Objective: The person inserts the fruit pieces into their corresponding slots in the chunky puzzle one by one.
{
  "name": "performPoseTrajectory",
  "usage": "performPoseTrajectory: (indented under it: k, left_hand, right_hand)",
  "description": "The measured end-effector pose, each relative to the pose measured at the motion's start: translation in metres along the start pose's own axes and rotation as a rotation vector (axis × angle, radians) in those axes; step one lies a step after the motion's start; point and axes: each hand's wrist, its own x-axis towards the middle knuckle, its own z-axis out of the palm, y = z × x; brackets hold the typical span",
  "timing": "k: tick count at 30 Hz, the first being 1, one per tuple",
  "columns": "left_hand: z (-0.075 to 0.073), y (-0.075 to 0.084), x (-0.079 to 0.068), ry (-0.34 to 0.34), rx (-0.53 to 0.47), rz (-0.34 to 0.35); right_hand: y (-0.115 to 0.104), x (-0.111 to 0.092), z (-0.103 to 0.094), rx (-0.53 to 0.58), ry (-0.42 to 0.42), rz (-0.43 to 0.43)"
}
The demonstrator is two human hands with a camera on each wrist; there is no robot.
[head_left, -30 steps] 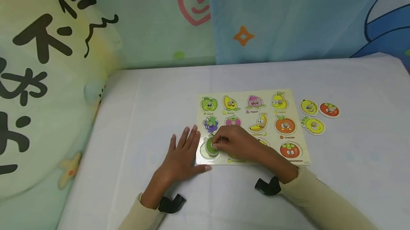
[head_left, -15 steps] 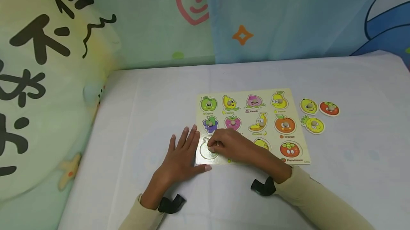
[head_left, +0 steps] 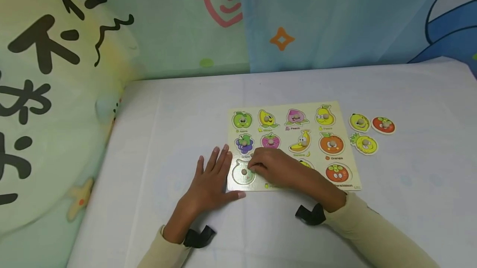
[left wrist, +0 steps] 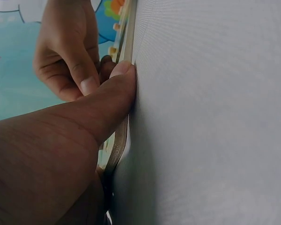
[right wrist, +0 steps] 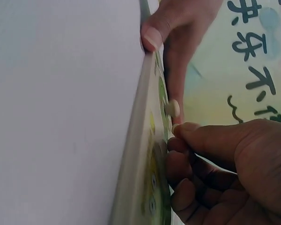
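A fruit knob puzzle board [head_left: 314, 152] lies on the table. My left hand [head_left: 210, 183] lies flat at its lower-left corner, fingers along the left edge and thumb at the front edge. In the lower-left recess sits a round puzzle piece [head_left: 238, 177], pale with glare; its wooden knob [right wrist: 172, 108] stands free. My right hand [head_left: 279, 167] is just beside that knob, fingers curled and thumb tip against the fingers, with nothing seen between them. It hides part of the bottom row. The left wrist view shows my left thumb [left wrist: 117, 89] against the board's edge.
Right of the board lie three loose pieces: a yellow round one [head_left: 359, 122], a red one [head_left: 384, 125] and a pineapple [head_left: 364, 143]. Other fruit pieces, such as the orange [head_left: 331, 146], sit in the board. A printed curtain [head_left: 167, 40] hangs behind the white-covered table [head_left: 179, 114].
The green piece, earlier held tilted over the lower-left recess, now lies in it. My right hand has let go of its knob and shifted slightly right. My left hand stays put.
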Motion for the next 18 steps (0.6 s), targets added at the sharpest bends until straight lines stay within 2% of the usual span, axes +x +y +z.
performPoseTrajectory:
  k: [3,9,18]
  left_hand:
    - [0.000,0.000,0.000,0.000,0.000,-0.001]
    - [0.000,0.002,0.001,0.012,0.006,0.000]
    - [-0.003,0.004,0.000,0.025,-0.011,0.000]
  right_hand:
    - [0.007,-0.006,-0.007,0.015,0.025,0.039]
    - [0.024,-0.023,-0.031,0.053,0.132,0.088]
    - [0.048,-0.058,-0.062,-0.013,0.273,0.143]
